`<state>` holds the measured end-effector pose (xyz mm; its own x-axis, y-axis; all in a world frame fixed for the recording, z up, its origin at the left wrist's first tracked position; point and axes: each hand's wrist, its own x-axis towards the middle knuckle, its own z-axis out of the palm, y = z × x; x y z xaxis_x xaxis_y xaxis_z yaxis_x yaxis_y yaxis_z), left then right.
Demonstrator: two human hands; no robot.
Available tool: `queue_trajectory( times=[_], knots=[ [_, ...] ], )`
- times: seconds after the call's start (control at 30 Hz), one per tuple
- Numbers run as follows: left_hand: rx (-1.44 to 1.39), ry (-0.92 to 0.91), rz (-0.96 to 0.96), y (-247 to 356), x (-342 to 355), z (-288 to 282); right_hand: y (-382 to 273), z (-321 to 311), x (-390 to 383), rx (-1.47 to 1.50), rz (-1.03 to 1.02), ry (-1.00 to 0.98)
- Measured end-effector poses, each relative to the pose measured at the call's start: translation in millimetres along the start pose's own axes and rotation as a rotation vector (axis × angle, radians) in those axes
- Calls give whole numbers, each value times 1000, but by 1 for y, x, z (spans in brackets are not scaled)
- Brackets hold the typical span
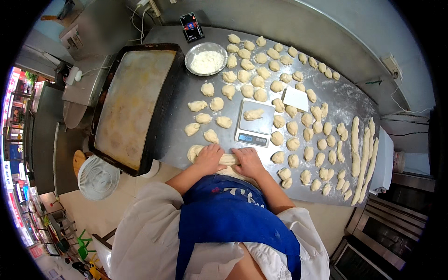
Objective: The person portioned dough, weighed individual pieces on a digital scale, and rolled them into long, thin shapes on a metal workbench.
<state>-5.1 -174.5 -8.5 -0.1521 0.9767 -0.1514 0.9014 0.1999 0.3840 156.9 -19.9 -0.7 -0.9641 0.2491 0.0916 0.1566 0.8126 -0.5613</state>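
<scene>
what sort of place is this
Probably a bakery or dough-making kitchen, judging by the many dough pieces, the digital scale and the bowl of what looks like flour.

Digits show on the blue display (252,138) of a white kitchen scale (256,125) on the bench (179,142); white lettering (243,195) marks the near blue apron (228,221).
</scene>
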Motion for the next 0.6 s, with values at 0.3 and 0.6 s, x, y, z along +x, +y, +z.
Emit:
queue_trajectory(
  times=[0.3,0.6],
  knots=[
    [-438,-265,-146,-3,31,-22,30,-32,4,691,482,-317],
    [-47,67,-171,-36,-10,7,22,-16,-51,-74,297,-35]
  ],
)
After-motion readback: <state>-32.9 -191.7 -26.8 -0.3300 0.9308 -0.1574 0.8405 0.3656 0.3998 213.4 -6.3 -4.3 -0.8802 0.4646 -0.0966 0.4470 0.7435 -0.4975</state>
